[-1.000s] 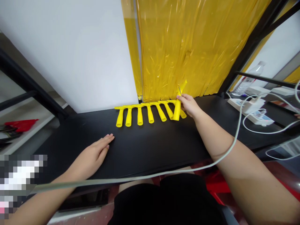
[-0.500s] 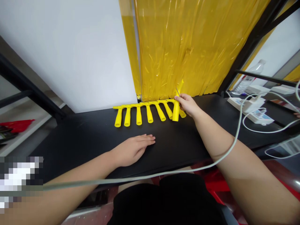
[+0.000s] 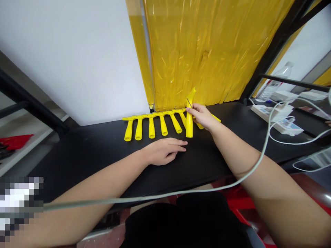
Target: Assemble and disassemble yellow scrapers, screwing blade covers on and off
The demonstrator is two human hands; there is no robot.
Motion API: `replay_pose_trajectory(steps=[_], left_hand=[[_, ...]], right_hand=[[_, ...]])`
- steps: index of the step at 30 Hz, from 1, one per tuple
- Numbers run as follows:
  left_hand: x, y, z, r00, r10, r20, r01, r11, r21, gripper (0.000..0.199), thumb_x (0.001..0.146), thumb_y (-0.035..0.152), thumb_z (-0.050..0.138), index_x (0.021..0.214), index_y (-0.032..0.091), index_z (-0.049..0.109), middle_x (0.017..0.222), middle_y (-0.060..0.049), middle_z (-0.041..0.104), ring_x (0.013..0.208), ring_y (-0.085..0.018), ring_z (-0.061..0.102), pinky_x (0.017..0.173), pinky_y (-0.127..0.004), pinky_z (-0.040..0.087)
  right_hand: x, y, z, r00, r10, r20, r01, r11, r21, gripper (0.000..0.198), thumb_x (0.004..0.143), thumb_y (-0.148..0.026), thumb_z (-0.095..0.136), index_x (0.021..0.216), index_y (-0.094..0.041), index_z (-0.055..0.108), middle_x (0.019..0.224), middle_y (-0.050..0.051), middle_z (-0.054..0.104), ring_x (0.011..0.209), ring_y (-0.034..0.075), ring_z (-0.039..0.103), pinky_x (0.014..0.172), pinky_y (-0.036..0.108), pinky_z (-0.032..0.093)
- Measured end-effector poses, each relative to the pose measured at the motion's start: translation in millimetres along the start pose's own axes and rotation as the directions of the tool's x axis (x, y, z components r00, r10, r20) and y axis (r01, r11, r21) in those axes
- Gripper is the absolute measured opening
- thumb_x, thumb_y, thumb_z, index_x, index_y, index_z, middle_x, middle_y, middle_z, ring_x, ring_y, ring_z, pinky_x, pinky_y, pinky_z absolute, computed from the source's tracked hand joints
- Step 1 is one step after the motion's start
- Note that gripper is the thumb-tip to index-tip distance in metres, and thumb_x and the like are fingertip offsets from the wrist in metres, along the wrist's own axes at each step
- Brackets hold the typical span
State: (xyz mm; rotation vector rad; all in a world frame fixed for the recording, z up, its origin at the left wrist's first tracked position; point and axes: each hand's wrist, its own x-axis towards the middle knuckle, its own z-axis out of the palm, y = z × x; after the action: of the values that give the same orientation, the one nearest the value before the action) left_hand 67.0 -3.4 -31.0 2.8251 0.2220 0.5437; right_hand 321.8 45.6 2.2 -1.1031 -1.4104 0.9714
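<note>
Right hand [image 3: 203, 115] grip pinching yellow piece [image 3: 189, 126], in front of right part of yellow row [image 3: 163, 126] on black surface [image 3: 103, 155]; left hand [image 3: 162, 151] nearby, grip empty, fingers loosely extended; for control: firm pinch, piece clear of row, thin dark sliver [image 3: 189, 102] angled off skin.

From afar I see a yellow handled piece [image 3: 189, 127], held tilted; similar yellow pieces [image 3: 163, 126] are lying in a row, partly behind it.

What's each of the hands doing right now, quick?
Left hand: open, holding nothing, near the lower end of the held yellow piece.
Right hand: closed, gripping that yellow piece.
</note>
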Motion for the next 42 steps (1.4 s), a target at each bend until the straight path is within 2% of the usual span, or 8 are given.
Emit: replay_pose_trajectory(steps=[5,9,14,17,24,34,38,42], left_hand=[[-2.7,8.1,-17.1,0.945,0.008,-0.327,0.020,0.996,0.083,0.029,0.096,0.014,0.058,0.120,0.019,0.073,0.120,-0.012,0.076,0.115,-0.023,0.072,0.102,-0.041,0.059],[2.1,24.7,-36.2,0.687,-0.367,-0.627,0.298,0.929,-0.217,0.013,0.095,0.026,0.068,0.102,0.018,0.075,0.096,-0.008,0.075,0.083,-0.018,0.074,0.076,-0.032,0.062],[0.7,34.8,-45.3,0.433,-0.782,-0.448,0.434,0.616,-0.657,0.037,0.088,0.048,0.076,0.076,0.017,0.062,0.052,0.006,0.047,0.041,-0.006,0.039,0.042,-0.021,0.032],[-3.9,30.5,-45.2,0.470,-0.831,-0.298,0.373,0.493,-0.786,0.044,0.095,0.056,0.062,0.074,0.018,0.059,0.050,0.008,0.032,0.044,-0.007,0.029,0.043,-0.022,0.024],[-8.6,26.6,-26.6,0.789,-0.605,-0.104,0.238,0.458,-0.856,0.068,0.078,0.028,0.089,0.134,0.027,0.049,0.118,-0.006,0.065,0.101,-0.018,0.066,0.090,-0.035,0.057],[-17.7,13.9,-31.5,0.722,-0.681,-0.123,0.069,0.248,-0.966,0.066,0.076,0.011,0.069,0.135,0.024,0.044,0.101,-0.001,0.070,0.079,-0.019,0.075,0.076,-0.039,0.064],[-18.8,11.0,-40.5,0.649,-0.745,-0.154,0.046,0.240,-0.970,0.062,0.072,0.012,0.063,0.131,0.020,0.049,0.090,0.001,0.067,0.060,-0.014,0.068,0.051,-0.026,0.056],[-18.5,10.0,-40.4,0.631,-0.762,-0.142,0.071,0.239,-0.969,0.062,0.071,0.010,0.062,0.131,0.019,0.051,0.086,0.003,0.063,0.049,-0.010,0.058,0.037,-0.019,0.039]], right_hand=[[-11.4,-7.9,15.0,0.994,-0.017,0.112,0.007,0.996,0.091,0.047,0.077,-0.060,0.082,0.087,-0.021,0.057,0.067,-0.007,0.044,0.052,0.007,0.034,0.044,0.022,0.020],[-21.7,-13.2,28.4,0.977,-0.034,0.210,-0.001,0.987,0.162,0.046,0.079,-0.059,0.083,0.090,-0.021,0.059,0.065,-0.008,0.044,0.048,0.006,0.031,0.041,0.023,0.018],[-32.7,-18.6,49.4,0.938,-0.076,0.338,0.005,0.979,0.205,0.049,0.077,-0.059,0.086,0.086,-0.020,0.058,0.069,-0.004,0.057,0.053,0.008,0.052,0.045,0.022,0.037],[-37.8,-23.5,58.2,0.918,-0.099,0.385,0.021,0.979,0.202,0.051,0.074,-0.059,0.087,0.084,-0.019,0.057,0.069,-0.004,0.061,0.056,0.010,0.058,0.051,0.023,0.047],[-47.5,-30.1,66.7,0.914,-0.147,0.378,0.102,0.985,0.138,0.049,0.080,-0.061,0.082,0.085,-0.022,0.053,0.069,-0.005,0.056,0.057,0.011,0.056,0.053,0.026,0.050],[-37.9,-33.0,22.5,0.834,-0.154,0.530,0.289,0.940,-0.181,0.020,0.104,-0.040,0.051,0.094,-0.023,0.050,0.082,-0.002,0.054,0.071,0.013,0.051,0.066,0.027,0.043],[-28.9,-32.4,-16.9,0.699,0.160,0.697,0.324,0.798,-0.508,0.021,0.102,-0.039,0.053,0.094,-0.022,0.062,0.091,0.003,0.064,0.083,0.019,0.058,0.076,0.031,0.045],[-29.3,-26.2,-19.2,0.727,0.347,0.593,0.327,0.584,-0.743,0.019,0.098,-0.034,0.056,0.084,-0.022,0.063,0.085,0.005,0.067,0.074,0.021,0.059,0.066,0.032,0.041]])
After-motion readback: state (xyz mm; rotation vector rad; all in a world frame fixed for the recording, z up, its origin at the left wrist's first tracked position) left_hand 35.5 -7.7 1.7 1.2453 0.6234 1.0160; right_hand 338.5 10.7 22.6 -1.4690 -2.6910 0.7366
